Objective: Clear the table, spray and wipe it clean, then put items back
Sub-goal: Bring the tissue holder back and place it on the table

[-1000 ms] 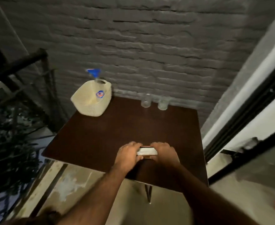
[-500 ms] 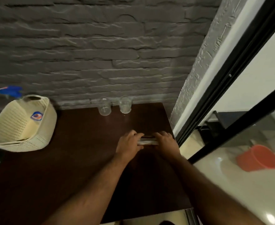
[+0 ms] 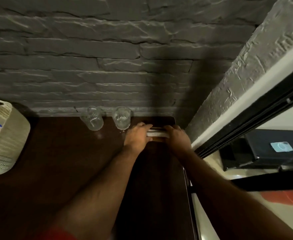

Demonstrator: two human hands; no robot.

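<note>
Both hands grip a small flat stack (image 3: 157,134) at the table's (image 3: 59,153) far right corner, near the brick wall (image 3: 107,66). The left hand (image 3: 137,136) curls its fingers over the stack's left end; the right hand (image 3: 177,138) curls over the right end. Two glasses (image 3: 92,118) stand just left of the hands, against the wall. A cream basket (image 3: 5,137) sits at the table's left edge.

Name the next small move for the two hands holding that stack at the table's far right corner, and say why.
Probably lower the stack onto the table and loosen the grip. The left hand and right hand hold its ends at the far right corner, beside the two glasses by the wall, so it seems to be at its place.
</note>
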